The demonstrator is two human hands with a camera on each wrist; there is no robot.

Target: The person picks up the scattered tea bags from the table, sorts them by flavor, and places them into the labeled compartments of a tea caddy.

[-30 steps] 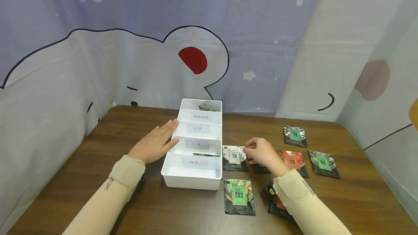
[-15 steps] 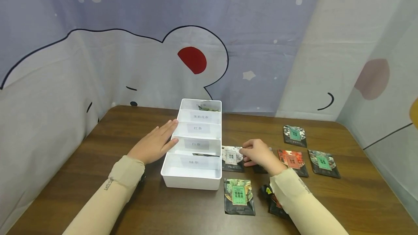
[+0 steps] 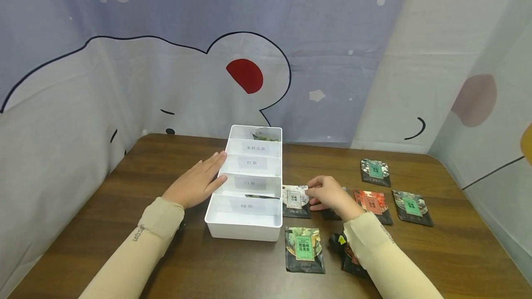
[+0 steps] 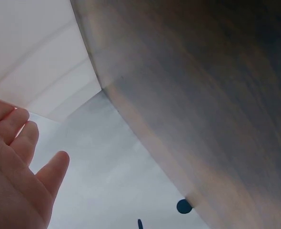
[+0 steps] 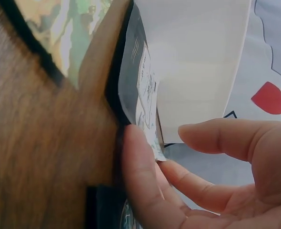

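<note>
My left hand (image 3: 196, 180) rests with extended fingers against the left side of a white divided box (image 3: 245, 232), and shows beside its wall in the left wrist view. To the right of the box lies a white-and-black tea sachet (image 3: 296, 202). My right hand (image 3: 332, 197) touches this sachet's right edge with its fingertips. In the right wrist view the thumb (image 5: 216, 136) stands apart above the tea sachet (image 5: 139, 81), with a gap between them. Labelled compartments divide the box; a green sachet (image 3: 266, 138) stands in the rearmost, and a thin dark sachet edge (image 3: 262, 197) shows near the front.
A green tea sachet (image 3: 305, 249) lies in front, with dark sachets (image 3: 353, 266) partly under the right forearm. Farther right lie a red sachet (image 3: 373, 205), a green-labelled sachet (image 3: 413, 208) and a black-and-white one (image 3: 376, 172). A printed curtain (image 3: 324, 59) hangs behind the table.
My right hand has moved slightly left, and the white-and-black tea sachet has slid left up to the box. In the last half second hardly anything moves. The left hand stays in place.
</note>
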